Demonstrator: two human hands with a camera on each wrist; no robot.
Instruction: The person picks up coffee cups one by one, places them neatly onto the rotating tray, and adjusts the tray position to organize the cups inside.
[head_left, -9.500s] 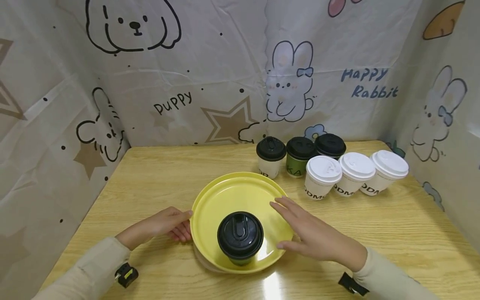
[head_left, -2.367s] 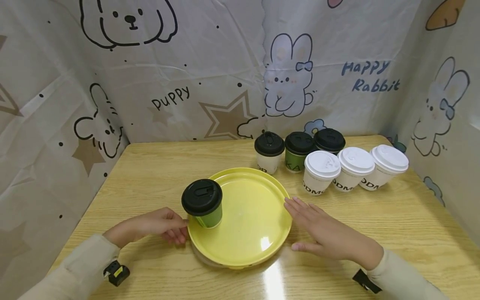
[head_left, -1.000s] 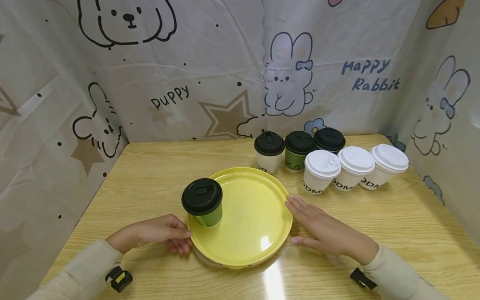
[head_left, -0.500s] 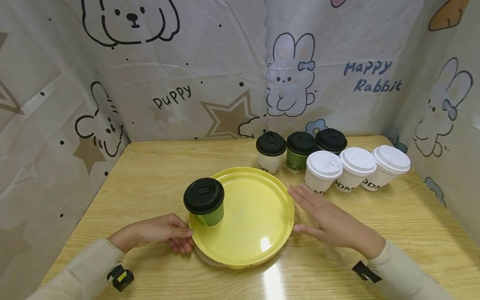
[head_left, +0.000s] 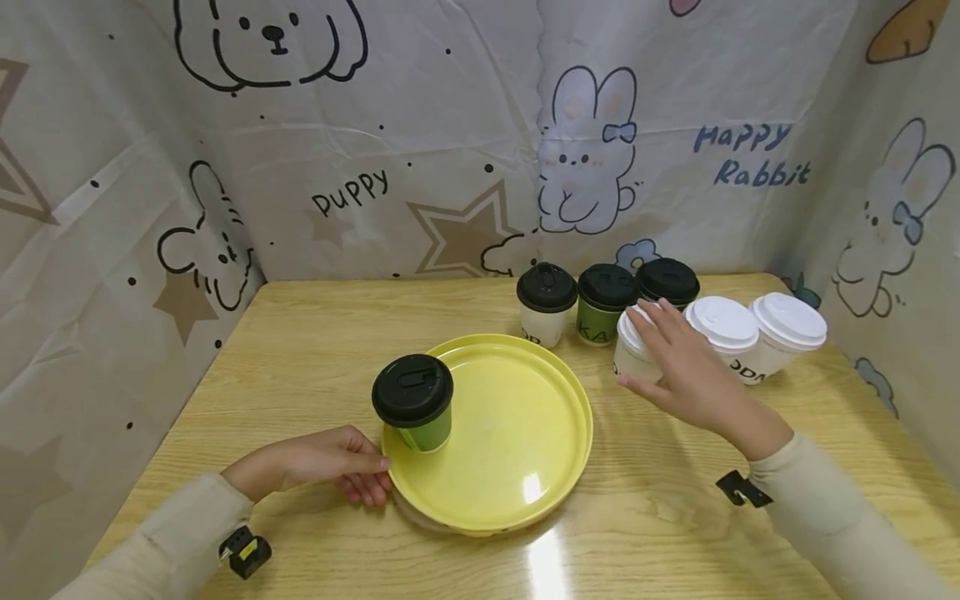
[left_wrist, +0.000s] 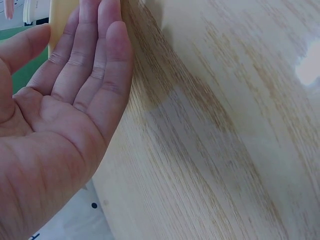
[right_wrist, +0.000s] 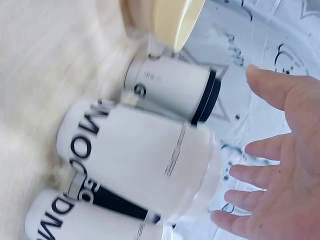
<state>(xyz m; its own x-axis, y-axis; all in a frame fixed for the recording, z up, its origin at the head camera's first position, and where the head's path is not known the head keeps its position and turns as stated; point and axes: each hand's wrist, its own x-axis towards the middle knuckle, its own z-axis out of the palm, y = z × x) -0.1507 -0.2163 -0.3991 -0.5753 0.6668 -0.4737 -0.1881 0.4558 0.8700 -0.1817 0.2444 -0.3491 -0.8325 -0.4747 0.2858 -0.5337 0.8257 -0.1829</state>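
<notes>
The left hand (head_left: pixel 337 468) is pinching the rim of a round yellow plastic tray (head_left: pixel 517 417). The nearer right hand (head_left: pixel 690 375), spread and gripping nothing, is hovering over an upright white-lidded paper cup (head_left: pixel 632 358) standing right of the tray.

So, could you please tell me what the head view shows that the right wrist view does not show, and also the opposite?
Only the head view: the left grip, the black-lidded green cup standing on the yellow tray, and the words "Happy Rabbit".

Only the right wrist view: the palm side of the right grip, and the big letters "MO" on a white-lidded cup.

Both: the right grip, part of the tray at least, that white-lidded cup and a black-lidded white cup.
</notes>
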